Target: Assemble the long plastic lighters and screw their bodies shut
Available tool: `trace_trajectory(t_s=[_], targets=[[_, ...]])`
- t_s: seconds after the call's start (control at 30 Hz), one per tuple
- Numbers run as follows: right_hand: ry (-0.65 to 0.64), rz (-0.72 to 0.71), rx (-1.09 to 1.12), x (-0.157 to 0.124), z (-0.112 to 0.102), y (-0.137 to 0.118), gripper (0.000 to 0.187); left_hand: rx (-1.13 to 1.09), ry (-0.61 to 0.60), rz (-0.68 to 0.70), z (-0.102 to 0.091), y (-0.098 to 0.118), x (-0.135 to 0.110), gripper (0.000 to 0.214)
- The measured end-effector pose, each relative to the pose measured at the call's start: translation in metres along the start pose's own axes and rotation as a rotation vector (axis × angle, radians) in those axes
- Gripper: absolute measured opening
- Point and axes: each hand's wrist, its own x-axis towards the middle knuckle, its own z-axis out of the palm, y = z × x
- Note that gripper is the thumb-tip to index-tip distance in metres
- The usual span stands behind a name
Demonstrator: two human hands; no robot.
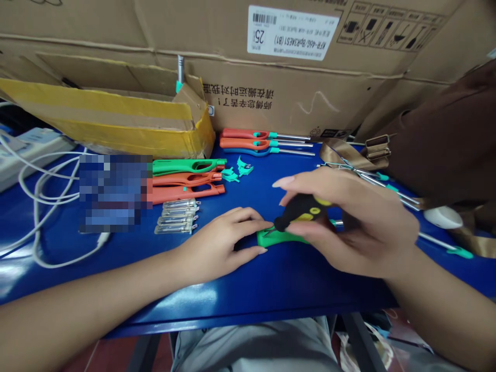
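My left hand (228, 240) grips the end of a green lighter casing (284, 236) between thumb and fingers on the blue table. My right hand (356, 222) is closed around the black and yellow handle of a screwdriver (300, 212). Its thin tip points down at the green casing, close to my left fingertips. The right hand hides much of the casing's other end. Left of the casing lie several clear fuel tanks (176, 217) in a stack. Behind them rest a green casing (186, 165) and orange-red casings (186, 194). Small teal plastic pieces (244, 166) lie nearby.
Lighters with metal tubes (267, 143) lie at the back. More metal tubes with teal ends (465, 252) are on the right, near a brown strap (337, 152). A yellow-taped carton (135, 124), white cables (36, 232) and a power strip (34, 150) occupy the left.
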Motion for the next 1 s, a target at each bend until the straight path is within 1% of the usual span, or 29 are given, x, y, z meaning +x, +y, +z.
trace_trajectory(t_s=[0.07,0.13,0.23,0.3,0.37,0.43,0.47,0.53,0.6,0.67,0.7,0.77,0.8,0.87,0.93,1.0], targets=[[-0.021,-0.024,-0.104,0.001,-0.002,-0.004,0.038,-0.009,0.005,0.003,0.0,0.0,0.0,0.03],[-0.034,0.01,-0.128,0.0,-0.003,-0.006,0.041,-0.01,0.007,0.005,0.0,-0.001,0.0,0.03],[-0.052,0.137,0.007,-0.004,-0.004,-0.005,0.043,0.002,0.007,0.0,0.0,0.0,0.0,0.033],[-0.056,0.161,0.107,-0.005,-0.002,-0.001,0.041,0.007,0.007,-0.01,0.0,0.001,0.0,0.033],[0.001,0.119,0.105,-0.005,0.001,0.001,0.033,0.004,0.013,-0.01,0.001,0.001,0.001,0.031],[0.086,0.065,0.024,-0.003,0.005,0.002,0.026,-0.008,0.016,-0.007,0.002,0.002,0.001,0.029],[0.11,0.044,-0.019,-0.002,0.006,0.001,0.026,-0.015,0.016,-0.007,0.002,0.002,0.001,0.028],[0.109,0.018,-0.053,-0.001,0.007,-0.001,0.028,-0.021,0.02,-0.01,0.003,0.002,0.001,0.027],[0.051,0.072,0.008,-0.001,0.006,-0.002,0.029,-0.019,0.027,-0.013,0.003,0.003,0.0,0.029],[-0.012,0.169,0.142,-0.001,0.004,-0.002,0.032,-0.019,0.025,-0.021,0.003,0.003,0.001,0.032],[-0.027,0.211,0.209,-0.001,0.003,-0.001,0.033,-0.021,0.02,-0.027,0.003,0.003,0.001,0.033],[-0.009,0.226,0.276,-0.001,0.003,0.0,0.03,-0.02,0.008,-0.037,0.003,0.004,0.0,0.033],[0.02,0.201,0.264,-0.001,0.004,0.0,0.027,-0.014,0.011,-0.036,0.004,0.004,0.0,0.033],[0.069,0.128,0.154,0.0,0.005,-0.002,0.025,0.005,0.007,-0.036,0.005,0.004,0.0,0.032],[0.056,0.058,-0.021,-0.001,0.005,-0.005,0.03,0.028,-0.007,-0.034,0.006,0.004,-0.001,0.028],[0.018,0.014,-0.135,-0.002,0.003,-0.009,0.032,0.052,-0.019,-0.029,0.006,0.004,-0.001,0.024]])
